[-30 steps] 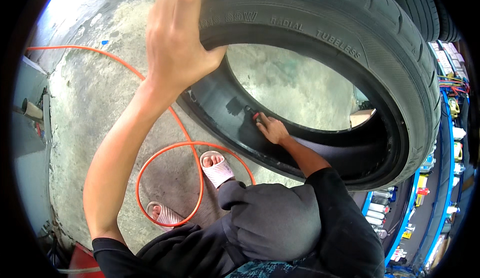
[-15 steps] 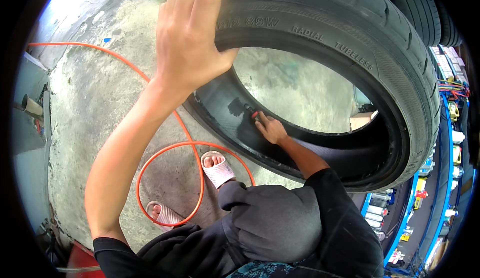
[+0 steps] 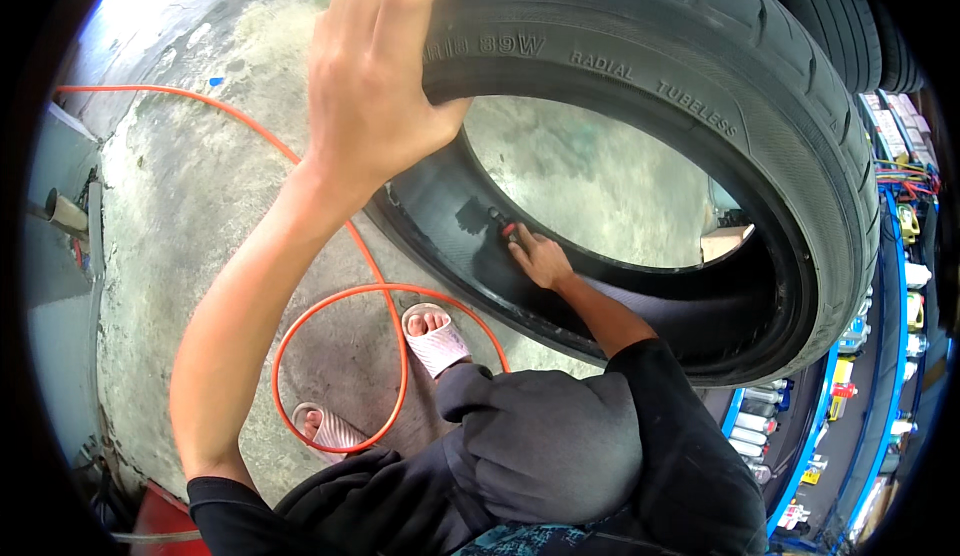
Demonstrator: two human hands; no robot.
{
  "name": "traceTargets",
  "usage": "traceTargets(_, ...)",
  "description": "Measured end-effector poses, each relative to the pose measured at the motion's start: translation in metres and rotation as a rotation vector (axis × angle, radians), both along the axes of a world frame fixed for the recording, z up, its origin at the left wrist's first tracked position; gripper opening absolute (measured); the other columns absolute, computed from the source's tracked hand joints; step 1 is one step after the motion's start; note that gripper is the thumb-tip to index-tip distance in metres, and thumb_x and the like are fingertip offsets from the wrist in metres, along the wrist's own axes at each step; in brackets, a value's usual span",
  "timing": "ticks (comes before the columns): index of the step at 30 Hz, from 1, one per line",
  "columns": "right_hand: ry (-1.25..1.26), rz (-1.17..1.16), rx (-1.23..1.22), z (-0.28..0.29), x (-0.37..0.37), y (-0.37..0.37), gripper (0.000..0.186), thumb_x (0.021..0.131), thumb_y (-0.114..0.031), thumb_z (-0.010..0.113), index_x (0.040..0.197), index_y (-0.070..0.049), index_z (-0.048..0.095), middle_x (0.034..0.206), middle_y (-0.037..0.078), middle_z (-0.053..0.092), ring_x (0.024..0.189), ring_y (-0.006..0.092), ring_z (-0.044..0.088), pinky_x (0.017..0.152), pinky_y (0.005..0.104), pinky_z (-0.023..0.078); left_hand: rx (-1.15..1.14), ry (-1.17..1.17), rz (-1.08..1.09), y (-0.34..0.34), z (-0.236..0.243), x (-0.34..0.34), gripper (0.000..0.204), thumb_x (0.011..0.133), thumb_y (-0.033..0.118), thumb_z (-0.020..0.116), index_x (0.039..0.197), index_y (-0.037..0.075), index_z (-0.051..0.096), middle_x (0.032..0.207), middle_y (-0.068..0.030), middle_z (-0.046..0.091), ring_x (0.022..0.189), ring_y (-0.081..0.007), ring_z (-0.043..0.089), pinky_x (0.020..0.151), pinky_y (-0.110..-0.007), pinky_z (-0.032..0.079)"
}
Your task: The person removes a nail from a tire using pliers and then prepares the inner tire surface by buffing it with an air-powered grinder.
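Tyre (image 3: 700, 86): black, ribbed tread, raised lettering on the sidewall, smooth dark inner liner; it stands upright on its tread on the concrete floor (image 3: 200, 206), its open centre facing the person and its axle line running roughly level, away from them. Left hand (image 3: 375, 76) clamped over the tyre's top edge; right hand (image 3: 540, 259) inside the tyre, fingers closed on a small red-tipped tool (image 3: 507, 228) pressed to the liner. Orange hose (image 3: 330, 306) loops on the floor left of the tyre, around two pink sandals (image 3: 437, 339).

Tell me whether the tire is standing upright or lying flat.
Upright. The tire stands on its tread, its opening facing sideways; the left hand grips its top while the right hand works inside.
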State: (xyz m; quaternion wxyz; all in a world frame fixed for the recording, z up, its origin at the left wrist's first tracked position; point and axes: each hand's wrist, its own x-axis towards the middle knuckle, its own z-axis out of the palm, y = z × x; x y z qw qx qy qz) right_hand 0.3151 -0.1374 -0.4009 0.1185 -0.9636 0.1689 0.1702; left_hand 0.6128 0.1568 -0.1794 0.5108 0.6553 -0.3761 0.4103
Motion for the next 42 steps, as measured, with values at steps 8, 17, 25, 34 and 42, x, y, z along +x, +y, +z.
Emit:
traceTargets(8,-0.078,-0.005,0.068,-0.005,0.036,0.017,0.062,0.105,-0.046,0.051,0.15,-0.004,0.043,0.111,0.029,0.069,0.101,0.0487,0.066,0.086,0.0556,0.053,0.069,0.019,0.005,0.001,0.003,-0.005,0.098,0.06,0.006,0.084,0.148,0.004,0.042,0.134,-0.025,0.053,0.122,-0.0435,0.055,0.101,-0.05,0.047)
traceTargets(17,-0.006,0.024,0.0,-0.004,-0.003,-0.004,0.061,0.105,-0.046,0.051,0.149,-0.004,0.046,0.111,0.028,0.069,0.099,0.049,0.067,0.087,0.0551,0.054,0.025,0.025,-0.019,0.0,0.002,-0.001,0.096,0.061,0.005,0.083,0.148,0.005,0.042,0.133,-0.0247,0.054,0.12,-0.0427,0.056,0.1,-0.05,0.048)
traceTargets(25,-0.026,0.013,0.035,-0.002,0.027,0.017,0.064,0.104,-0.046,0.051,0.152,-0.004,0.043,0.113,0.03,0.068,0.103,0.0477,0.067,0.09,0.0545,0.053,0.063,0.069,-0.027,0.002,0.003,-0.005,0.098,0.061,0.005,0.084,0.149,0.005,0.042,0.135,-0.0243,0.054,0.123,-0.0432,0.055,0.102,-0.049,0.048)
traceTargets(34,-0.046,0.019,0.045,-0.001,0.017,0.012,0.065,0.104,-0.048,0.05,0.15,-0.003,0.045,0.112,0.029,0.069,0.102,0.048,0.067,0.088,0.0544,0.053,0.018,-0.027,0.005,0.003,0.0,-0.004,0.099,0.061,0.005,0.084,0.15,0.005,0.041,0.134,-0.0238,0.053,0.121,-0.0428,0.055,0.101,-0.05,0.048)
traceTargets(42,-0.053,-0.012,0.041,0.0,0.009,0.011,0.065,0.105,-0.046,0.051,0.15,0.001,0.045,0.115,0.032,0.067,0.106,0.0495,0.065,0.091,0.0532,0.052,0.071,0.036,-0.035,0.002,0.005,-0.003,0.098,0.061,0.004,0.084,0.149,0.006,0.041,0.134,-0.0241,0.053,0.12,-0.0434,0.055,0.1,-0.05,0.048)
